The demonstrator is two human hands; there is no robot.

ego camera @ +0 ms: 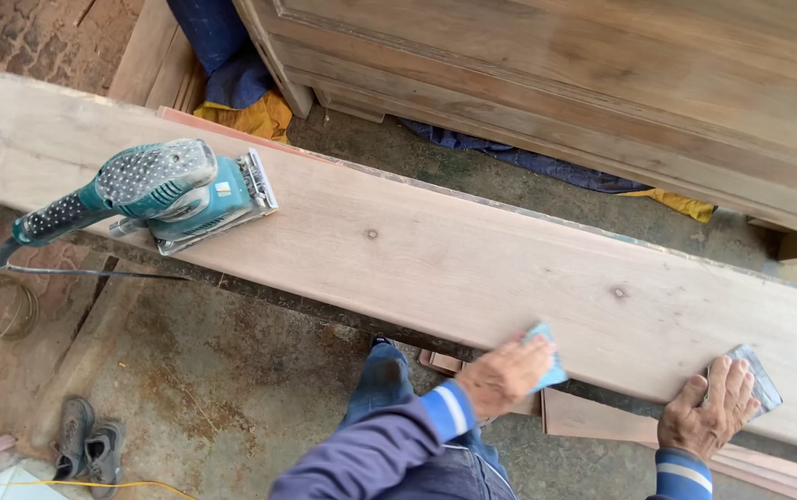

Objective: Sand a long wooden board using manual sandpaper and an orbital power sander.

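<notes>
A long, pale wooden plank (435, 259) ran slantwise across the view, from upper left down to lower right, above a stained concrete floor (222, 380). Its face was smooth and light, with fine grain lines and two small dark knots.

At its near edge the left hand (502, 375) lay on the wood, fingers curled over a small light-blue piece of abrasive sheet (546, 361) and pressing it against the edge. Further right along the same edge, the right hand (709, 412) rested flat with fingers spread, on top of a grey sanding block (758, 384) that showed past the fingertips. Both sleeves were dark blue with pale stripes at the cuffs.

Well apart from the hands, near the plank's left end, a teal and grey electric sander (162, 190) sat on the wood, its cord trailing off the edge. It bore a small pale rectangular label on its teal side.

Beyond the plank stood a large wooden cabinet (602, 83), with blue and yellow cloth (245, 93) bunched under it. A pair of worn shoes (88, 444) lay on the floor at lower left.
</notes>
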